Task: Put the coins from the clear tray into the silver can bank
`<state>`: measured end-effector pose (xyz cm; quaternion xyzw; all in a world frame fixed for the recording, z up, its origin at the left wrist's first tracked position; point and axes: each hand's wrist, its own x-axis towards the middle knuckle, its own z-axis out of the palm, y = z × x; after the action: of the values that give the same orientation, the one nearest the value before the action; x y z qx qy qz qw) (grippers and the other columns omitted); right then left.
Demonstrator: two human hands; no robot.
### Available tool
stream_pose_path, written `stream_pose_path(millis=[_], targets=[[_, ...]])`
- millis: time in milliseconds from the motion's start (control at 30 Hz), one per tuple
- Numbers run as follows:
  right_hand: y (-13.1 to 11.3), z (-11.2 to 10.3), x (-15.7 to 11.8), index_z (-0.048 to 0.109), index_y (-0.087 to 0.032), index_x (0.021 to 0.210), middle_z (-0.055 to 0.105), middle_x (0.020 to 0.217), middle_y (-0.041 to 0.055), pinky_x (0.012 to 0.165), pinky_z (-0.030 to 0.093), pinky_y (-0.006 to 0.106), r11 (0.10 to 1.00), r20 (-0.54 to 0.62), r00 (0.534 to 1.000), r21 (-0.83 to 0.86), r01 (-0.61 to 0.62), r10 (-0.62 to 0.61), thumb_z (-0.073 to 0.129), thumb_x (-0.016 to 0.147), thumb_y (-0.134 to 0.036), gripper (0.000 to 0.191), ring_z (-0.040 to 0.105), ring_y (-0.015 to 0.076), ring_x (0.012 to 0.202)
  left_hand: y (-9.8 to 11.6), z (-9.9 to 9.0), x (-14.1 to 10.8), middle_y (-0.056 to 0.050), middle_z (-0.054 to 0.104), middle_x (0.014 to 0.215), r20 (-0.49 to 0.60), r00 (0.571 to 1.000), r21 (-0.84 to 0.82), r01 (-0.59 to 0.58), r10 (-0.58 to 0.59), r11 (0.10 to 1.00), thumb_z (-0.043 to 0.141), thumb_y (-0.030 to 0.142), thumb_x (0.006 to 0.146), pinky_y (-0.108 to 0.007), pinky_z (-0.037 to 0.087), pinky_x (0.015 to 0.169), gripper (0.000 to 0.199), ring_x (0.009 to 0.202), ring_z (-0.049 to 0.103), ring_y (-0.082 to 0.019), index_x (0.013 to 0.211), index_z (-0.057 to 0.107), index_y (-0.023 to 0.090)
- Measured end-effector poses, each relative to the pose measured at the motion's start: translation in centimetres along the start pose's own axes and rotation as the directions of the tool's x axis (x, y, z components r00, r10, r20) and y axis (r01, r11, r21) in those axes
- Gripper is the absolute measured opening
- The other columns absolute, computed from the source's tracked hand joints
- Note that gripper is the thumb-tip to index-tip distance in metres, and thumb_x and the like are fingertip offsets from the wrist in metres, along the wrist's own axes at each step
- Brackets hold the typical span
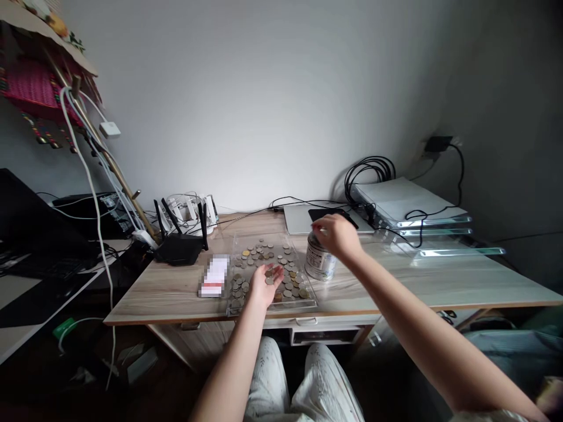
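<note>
My left hand (pixel 266 283) is palm up over a clear acrylic tray (pixel 310 301), and a few coins (pixel 269 276) rest in its cupped palm and fingers. Many loose silver and gold-coloured coins (pixel 288 286) lie spread across the tray. A metal can (pixel 320 262) with a printed label stands upright just right of the tray. Above its mouth is my right hand (pixel 336 233), fingers pinched together and pointing down to the left. Whatever sits between those fingertips is too small to make out. The inside of the can is hidden.
Left of the tray lies a phone (pixel 214 275) with a blurred screen, and behind it a black router (pixel 180 249). A closed silver laptop (pixel 297 219) lies at the back. Stacked clear-edged panels (pixel 409 202) and black cables (pixel 372 170) occupy the right side.
</note>
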<state>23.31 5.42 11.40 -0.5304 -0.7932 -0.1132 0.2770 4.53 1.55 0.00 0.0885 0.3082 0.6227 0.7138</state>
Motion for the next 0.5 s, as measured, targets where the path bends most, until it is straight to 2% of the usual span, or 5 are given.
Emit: stream_pose_path(millis=[67, 133, 200, 333, 500], targets=[[-2.8, 1.1, -1.9, 0.063, -0.021, 0.084, 0.061, 0.086, 0.0045, 0.064, 0.038, 0.023, 0.987, 0.099, 0.984, 0.089, 0.137, -0.145, 0.040, 0.078, -0.028, 0.024, 0.052, 0.0141, 0.077, 0.0, -0.1, 0.2, -0.012, 0.059, 0.074, 0.006, 1.000, 0.003, 0.012, -0.012, 1.000, 0.040, 0.025, 0.075, -0.029, 0.047, 0.060, 0.018, 0.072, 0.059, -0.019, 0.074, 0.052, 0.011], [-5.4, 2.7, -3.7, 0.061, -0.022, 0.090, 0.059, 0.090, 0.0044, 0.064, 0.038, 0.022, 0.938, 0.248, 0.910, 0.191, 0.290, -0.332, 0.042, 0.078, -0.030, 0.024, 0.051, 0.0144, 0.081, -0.1, -0.2, 0.4, -0.010, 0.058, 0.071, 0.000, 1.000, 0.008, 0.014, -0.014, 1.000, 0.042, 0.027, 0.075, -0.026, 0.046, 0.056, 0.019, 0.066, 0.058, -0.016, 0.074, 0.053, 0.011], [-7.2, 4.3, -4.9, 0.059, -0.023, 0.096, 0.057, 0.096, 0.0050, 0.068, 0.038, 0.023, 0.899, 0.325, 0.843, 0.241, 0.365, -0.429, 0.044, 0.077, -0.029, 0.025, 0.049, 0.0159, 0.089, -0.1, -0.2, 0.5, -0.006, 0.057, 0.066, -0.029, 1.000, 0.011, 0.004, -0.003, 1.000, 0.043, 0.027, 0.074, -0.023, 0.044, 0.052, 0.019, 0.058, 0.056, -0.013, 0.075, 0.055, 0.011], [-8.4, 6.5, -5.5, 0.058, -0.021, 0.095, 0.055, 0.100, 0.0058, 0.074, 0.036, 0.025, 0.887, 0.325, 0.830, 0.252, 0.386, -0.454, 0.043, 0.077, -0.023, 0.024, 0.046, 0.0166, 0.095, -0.1, -0.1, 0.6, -0.002, 0.055, 0.060, -0.086, 0.996, 0.007, -0.029, 0.029, 1.000, 0.043, 0.025, 0.074, -0.020, 0.042, 0.050, 0.019, 0.054, 0.053, -0.010, 0.070, 0.056, 0.012], [-8.1, 6.5, -5.1, 0.059, -0.019, 0.090, 0.059, 0.089, 0.0054, 0.066, 0.037, 0.023, 0.898, 0.327, 0.839, 0.229, 0.376, -0.435, 0.040, 0.078, -0.019, 0.022, 0.050, 0.0150, 0.084, -0.1, 0.1, 0.5, -0.006, 0.057, 0.065, 0.028, 0.999, -0.031, -0.016, 0.017, 0.999, 0.039, 0.020, 0.076, -0.019, 0.046, 0.056, 0.021, 0.061, 0.055, -0.011, 0.069, 0.055, 0.010]])
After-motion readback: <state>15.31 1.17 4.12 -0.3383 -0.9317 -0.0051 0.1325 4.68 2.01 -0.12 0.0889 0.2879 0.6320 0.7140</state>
